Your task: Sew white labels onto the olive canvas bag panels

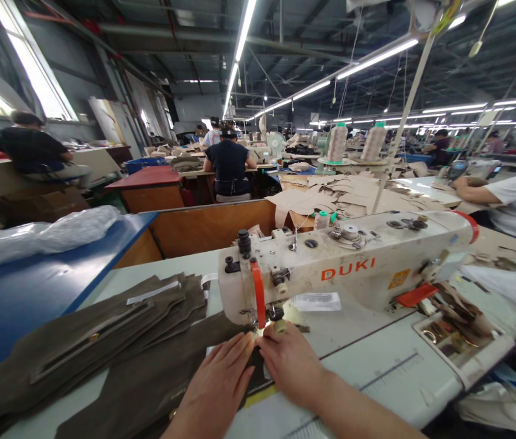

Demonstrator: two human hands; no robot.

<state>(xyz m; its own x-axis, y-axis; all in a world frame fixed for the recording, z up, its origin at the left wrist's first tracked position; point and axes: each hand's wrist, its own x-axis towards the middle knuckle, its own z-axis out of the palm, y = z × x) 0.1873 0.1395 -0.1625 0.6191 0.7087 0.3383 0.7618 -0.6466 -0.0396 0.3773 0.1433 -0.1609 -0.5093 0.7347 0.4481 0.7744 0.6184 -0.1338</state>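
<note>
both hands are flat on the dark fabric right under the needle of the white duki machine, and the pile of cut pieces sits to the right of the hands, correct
Not quite. In the head view the pile of cut pieces sits to the left of the hands, not the right. The left hand and right hand do press the dark fabric at the white DUKI machine.

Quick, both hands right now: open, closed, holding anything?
Left hand: open, flat on the dark fabric piece.
Right hand: open, fingers pressing down by the sewing machine needle.

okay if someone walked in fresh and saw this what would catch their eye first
The white sewing machine with red lettering, filling the centre. Right under its needle end, the left hand and right hand lie flat, side by side, on dark brown fabric. A stack of the same fabric pieces sits to the left, beside a blue table.
</note>
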